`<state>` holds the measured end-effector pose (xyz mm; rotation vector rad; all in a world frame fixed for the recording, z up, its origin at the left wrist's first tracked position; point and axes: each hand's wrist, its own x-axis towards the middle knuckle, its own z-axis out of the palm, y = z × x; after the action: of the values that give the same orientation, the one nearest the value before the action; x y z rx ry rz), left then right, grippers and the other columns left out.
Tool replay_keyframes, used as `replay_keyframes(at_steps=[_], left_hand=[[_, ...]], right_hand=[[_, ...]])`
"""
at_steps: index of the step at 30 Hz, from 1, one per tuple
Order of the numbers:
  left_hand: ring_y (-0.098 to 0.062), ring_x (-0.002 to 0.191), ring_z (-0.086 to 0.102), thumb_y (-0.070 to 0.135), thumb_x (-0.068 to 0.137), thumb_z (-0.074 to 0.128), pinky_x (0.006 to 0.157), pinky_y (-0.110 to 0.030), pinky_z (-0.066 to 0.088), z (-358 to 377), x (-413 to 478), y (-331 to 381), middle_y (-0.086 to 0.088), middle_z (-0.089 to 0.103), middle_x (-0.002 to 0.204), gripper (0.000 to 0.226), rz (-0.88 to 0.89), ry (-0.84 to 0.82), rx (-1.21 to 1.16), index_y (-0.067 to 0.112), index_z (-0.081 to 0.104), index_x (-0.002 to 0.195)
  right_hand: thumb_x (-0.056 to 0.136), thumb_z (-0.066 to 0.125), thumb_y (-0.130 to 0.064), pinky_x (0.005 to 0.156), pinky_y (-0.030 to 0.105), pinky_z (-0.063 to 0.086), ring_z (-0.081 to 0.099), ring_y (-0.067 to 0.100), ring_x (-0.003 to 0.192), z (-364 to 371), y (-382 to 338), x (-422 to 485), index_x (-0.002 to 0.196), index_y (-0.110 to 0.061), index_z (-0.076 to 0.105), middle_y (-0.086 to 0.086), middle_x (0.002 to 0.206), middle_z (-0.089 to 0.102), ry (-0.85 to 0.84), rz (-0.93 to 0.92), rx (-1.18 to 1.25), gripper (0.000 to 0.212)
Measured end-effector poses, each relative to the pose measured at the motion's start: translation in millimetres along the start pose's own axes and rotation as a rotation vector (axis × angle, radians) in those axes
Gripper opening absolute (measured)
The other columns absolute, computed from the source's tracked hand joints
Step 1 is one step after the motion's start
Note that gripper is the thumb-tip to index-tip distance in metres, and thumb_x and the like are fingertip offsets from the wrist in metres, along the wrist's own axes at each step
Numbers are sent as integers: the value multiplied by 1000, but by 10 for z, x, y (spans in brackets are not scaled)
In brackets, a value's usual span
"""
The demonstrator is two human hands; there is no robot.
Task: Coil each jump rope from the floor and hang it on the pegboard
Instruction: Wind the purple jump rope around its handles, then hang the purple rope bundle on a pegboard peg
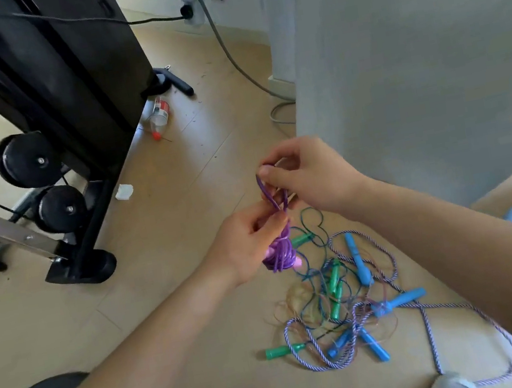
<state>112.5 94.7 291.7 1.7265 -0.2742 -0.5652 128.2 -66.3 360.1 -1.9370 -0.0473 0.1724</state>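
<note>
Purple rope bundled between both hands

Purple rope point(280, 252) hung above the floor point(162, 251) as a tight bundle, with pink handle ends poking out of it. The left hand point(249, 242) had its fingers curled round the bundle's top. The right hand point(310, 177), just above, pinched a loop of the same cord between thumb and fingers. Below them the other ropes point(346, 307) lay tangled on the floor (green handles, blue handles, a blue-and-white braided cord trailing past the right shoe point(451, 387)). A small bottle point(159, 116) lay beside the black gym machine point(58, 91) at left, and a grey cable point(238, 63) ran from a wall socket down to the floor.
</note>
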Motion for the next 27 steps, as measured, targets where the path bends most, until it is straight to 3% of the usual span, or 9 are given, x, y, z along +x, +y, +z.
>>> replay_keyframes(at_steps=[2,4,7,9,12,17,19,22,27], left_hand=[[-23,73,52,49,82,65,87,-52,56,-217,240,-78,-1,49,69,26,1,20,52,24,70,87],[-18,78,59,55,72,66,84,-43,54,-357,392,-73,7,59,72,34,-61,30,83,25,73,87],[-41,94,70,56,74,68,95,-61,50,-460,455,138,6,61,74,34,-202,40,-14,25,73,86],[-35,82,70,58,77,65,92,-63,51,-503,414,400,3,64,73,37,-238,63,-49,23,74,84],[-13,64,55,55,83,59,78,-45,52,-577,275,1090,9,61,63,37,-247,115,-11,21,72,79],[-29,80,68,39,98,55,78,-44,56,-804,4,2466,-8,71,81,34,-275,259,34,12,71,87],[-30,84,68,37,100,54,80,-41,55,-943,-82,3031,-9,73,85,33,-266,291,71,11,71,90],[-23,68,61,38,98,55,78,-46,57,-1238,-206,3805,3,65,64,32,-278,254,-17,14,68,81],[-6,65,62,27,102,53,67,-25,50,-1880,-321,4907,8,66,66,28,-216,276,-77,14,74,88]], right_hand=[[94,64,-13,62,51,58,66,42,62,78,120,315,81,-15,68,12,66,71,-42,36,2,14],[94,64,-12,64,47,58,65,35,57,119,174,530,81,-14,69,7,62,69,-71,82,-3,14],[95,63,-11,63,41,57,62,21,57,72,11,689,85,-11,70,6,63,69,-45,184,79,13],[96,62,-10,62,40,57,63,19,57,-17,-251,701,89,-6,70,9,67,71,-16,245,115,11],[95,62,-11,59,35,53,63,20,59,-206,-829,660,92,-7,70,14,74,73,32,313,178,10],[92,69,-16,63,22,54,67,11,68,-553,-2051,536,109,-14,66,4,81,76,53,431,292,18],[95,66,-19,71,30,55,67,11,69,-682,-2541,472,97,-17,73,0,76,74,10,427,242,9],[96,61,-22,72,38,54,64,12,66,-885,-3330,495,80,-21,76,-1,69,71,10,391,131,23],[97,59,-23,69,38,60,71,27,78,-1114,-4549,791,75,-19,73,3,73,74,122,364,74,26]])
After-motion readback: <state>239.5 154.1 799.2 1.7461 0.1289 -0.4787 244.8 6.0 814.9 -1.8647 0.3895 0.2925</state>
